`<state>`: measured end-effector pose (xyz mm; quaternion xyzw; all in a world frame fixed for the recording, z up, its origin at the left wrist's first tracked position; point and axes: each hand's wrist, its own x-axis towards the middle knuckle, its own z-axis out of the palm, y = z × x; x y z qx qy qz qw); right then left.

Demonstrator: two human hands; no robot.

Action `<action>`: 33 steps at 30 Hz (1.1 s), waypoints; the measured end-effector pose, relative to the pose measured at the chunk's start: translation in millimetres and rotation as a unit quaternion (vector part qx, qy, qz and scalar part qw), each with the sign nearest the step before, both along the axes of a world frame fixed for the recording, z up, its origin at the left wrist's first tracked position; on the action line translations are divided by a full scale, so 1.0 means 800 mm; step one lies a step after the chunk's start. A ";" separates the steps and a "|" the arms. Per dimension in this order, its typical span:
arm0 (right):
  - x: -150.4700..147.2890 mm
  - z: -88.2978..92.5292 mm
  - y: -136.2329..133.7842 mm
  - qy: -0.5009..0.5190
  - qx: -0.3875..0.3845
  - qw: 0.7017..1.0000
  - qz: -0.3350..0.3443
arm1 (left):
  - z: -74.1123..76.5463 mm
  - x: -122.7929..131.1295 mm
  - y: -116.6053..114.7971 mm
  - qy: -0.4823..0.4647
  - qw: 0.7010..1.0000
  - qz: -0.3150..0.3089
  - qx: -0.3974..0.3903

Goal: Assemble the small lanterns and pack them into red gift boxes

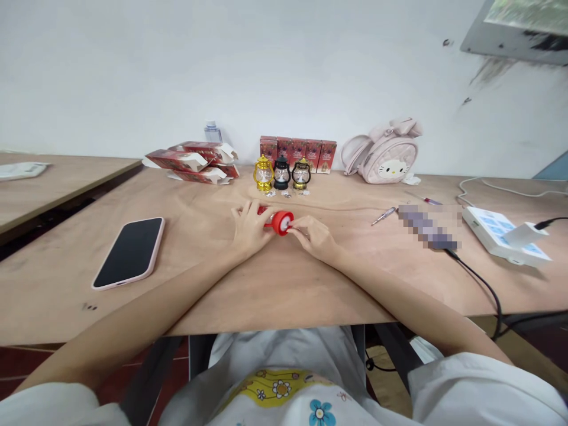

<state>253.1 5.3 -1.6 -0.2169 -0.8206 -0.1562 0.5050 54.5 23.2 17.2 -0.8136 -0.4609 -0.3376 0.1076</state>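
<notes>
A small red toy lantern [279,222] lies on its side on the wooden table [275,284], its round base facing me. My left hand [249,228] has its fingers closed around the lantern's left end. My right hand [311,235] pinches its right side at the base. Behind them stand three upright toy lanterns: a gold one [263,173], a black one [281,173] and a dark gold one [301,173], with small loose parts [286,193] in front of them.
A black phone in a pink case [129,252] lies at the left. Red boxes stand [297,154] and lie [195,161] by the wall, next to a pink backpack [384,155]. A screwdriver [384,216], a white power strip [503,234] and a black cable [481,284] are at the right.
</notes>
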 end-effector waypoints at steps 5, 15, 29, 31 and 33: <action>0.009 0.005 0.002 -0.057 -0.047 0.993 -0.096 | -0.004 -0.010 0.017 -0.144 0.988 -0.027 -0.039; 0.010 0.014 0.001 -0.272 -0.210 0.904 -0.254 | -0.007 0.004 0.027 -0.518 0.831 -0.127 -0.159; 0.009 0.017 0.001 -0.364 -0.123 0.892 -0.241 | -0.005 -0.004 0.039 -0.686 0.643 -0.114 -0.322; 0.010 0.017 0.002 -0.360 -0.098 0.899 -0.231 | -0.005 -0.004 0.039 -0.680 0.642 -0.121 -0.333; 0.013 0.016 0.004 -0.353 -0.075 0.907 -0.215 | -0.004 -0.004 0.038 -0.676 0.640 -0.128 -0.342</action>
